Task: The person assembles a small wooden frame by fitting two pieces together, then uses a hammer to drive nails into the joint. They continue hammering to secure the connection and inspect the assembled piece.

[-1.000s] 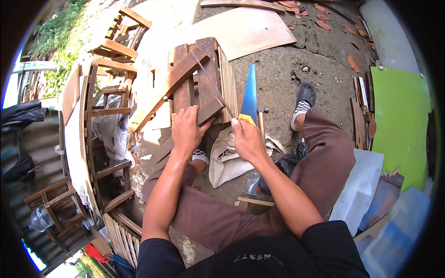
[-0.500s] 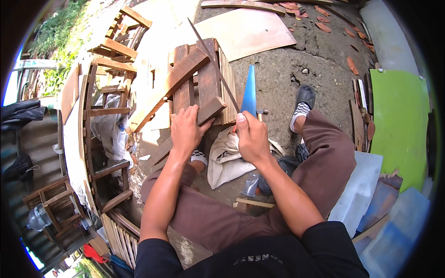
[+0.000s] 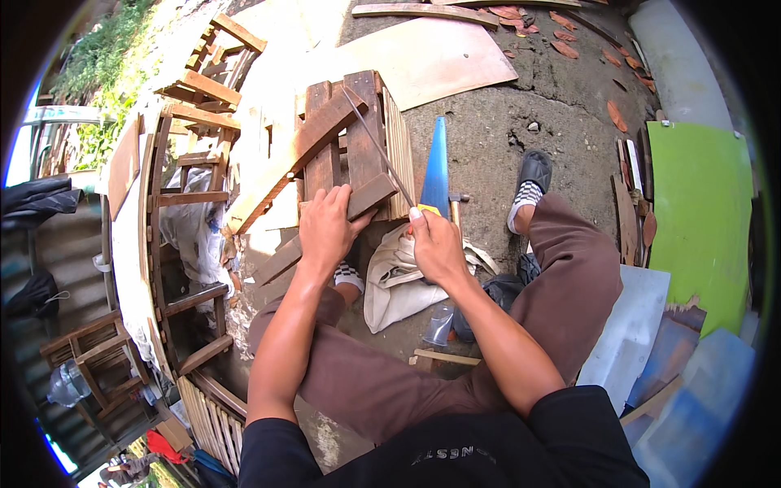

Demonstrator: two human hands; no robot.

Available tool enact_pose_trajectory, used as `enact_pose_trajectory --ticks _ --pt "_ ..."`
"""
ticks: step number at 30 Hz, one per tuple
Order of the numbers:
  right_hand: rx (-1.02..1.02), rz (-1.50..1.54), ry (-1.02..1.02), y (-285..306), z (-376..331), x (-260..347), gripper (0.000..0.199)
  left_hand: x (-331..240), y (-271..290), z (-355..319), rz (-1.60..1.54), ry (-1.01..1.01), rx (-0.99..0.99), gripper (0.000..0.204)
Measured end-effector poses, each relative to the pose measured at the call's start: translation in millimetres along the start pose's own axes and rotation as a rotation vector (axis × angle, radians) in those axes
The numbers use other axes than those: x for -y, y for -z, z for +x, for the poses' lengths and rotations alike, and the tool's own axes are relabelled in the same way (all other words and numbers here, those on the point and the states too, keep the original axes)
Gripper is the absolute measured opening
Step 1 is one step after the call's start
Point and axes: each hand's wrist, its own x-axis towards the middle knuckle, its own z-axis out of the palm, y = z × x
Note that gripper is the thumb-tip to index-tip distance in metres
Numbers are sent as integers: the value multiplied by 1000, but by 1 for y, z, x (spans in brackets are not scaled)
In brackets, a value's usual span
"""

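My left hand [image 3: 327, 228] is closed over a dark wooden slat [image 3: 376, 193], which lies slantwise across the near end of a slatted wooden crate [image 3: 364, 134]. In my right hand [image 3: 439, 246] is what looks like a handsaw [image 3: 382, 150], its thin dark blade seen almost edge-on. The blade slants up and left past the slat's right end; whether it touches the wood I cannot tell. Fingers hide its handle. Beyond my right hand is a blue tapered saw blade [image 3: 436, 175] with a yellow patch at its base.
A longer plank [image 3: 301, 150] leans over the crate. A hammer [image 3: 456, 210] and a pale cloth bag [image 3: 394, 281] lie between my legs. Wooden frames [image 3: 191, 198] stand at left, a green panel [image 3: 700, 220] at right, and a flat board [image 3: 431, 61] lies ahead.
The held saw's far tip has come down and nearer, and its blade lies lower over the crate. My right hand has shifted slightly, showing yellow beside it. My left hand stays on the slat.
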Motion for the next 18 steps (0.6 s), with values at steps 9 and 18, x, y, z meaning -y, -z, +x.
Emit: enact_pose_trajectory --ticks 9,18 --pt "-36 0 38 -2 -1 -8 42 -1 0 0 -2 7 -5 51" --pt "-44 -2 31 0 5 -7 45 -1 2 1 20 5 14 51"
